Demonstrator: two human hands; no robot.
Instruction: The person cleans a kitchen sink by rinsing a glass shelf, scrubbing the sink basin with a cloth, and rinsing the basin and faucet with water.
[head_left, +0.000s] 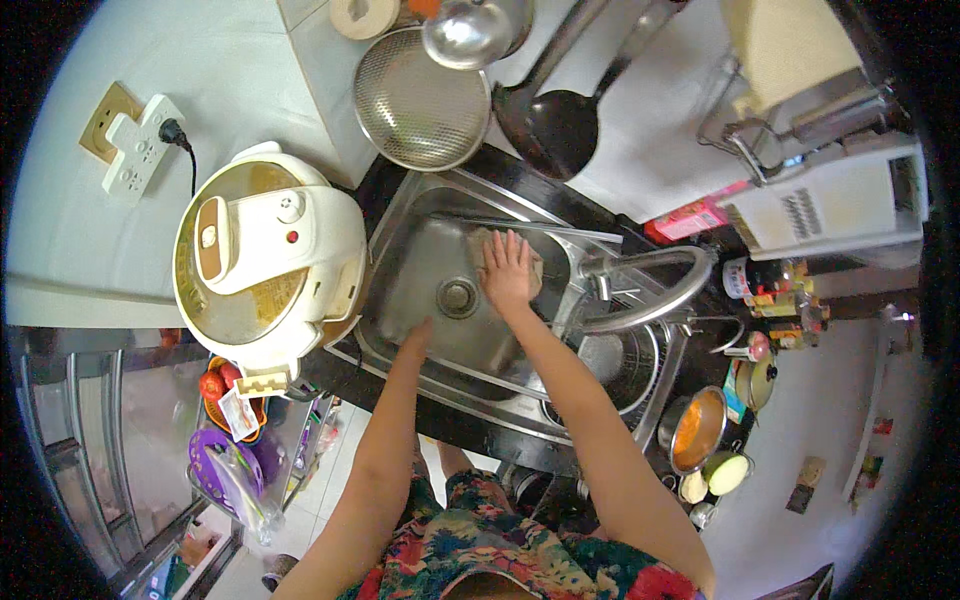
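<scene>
Ahead of me is a stainless steel sink (420, 247) with a round drain strainer (457, 298) in its floor. My right hand (507, 271) lies flat, fingers spread, on a beige cloth (537, 274) pressed to the basin's right part. Near the basin's front left wall is my left hand (421, 336); its fingers are blurred, so what it touches and how they are set cannot be told. Behind my right hand a metal strip (555, 227) crosses the basin. The curved faucet (675, 300) reaches over the smaller basin to the right, which holds a round metal basket (652, 367).
A white electric cooker (262, 247) stands left of the sink. A perforated strainer (422, 105) and a black ladle (566, 127) hang behind it. To the right are a metal pot (675, 431) with orange contents, a cut pale green vegetable (727, 474) and several bottles.
</scene>
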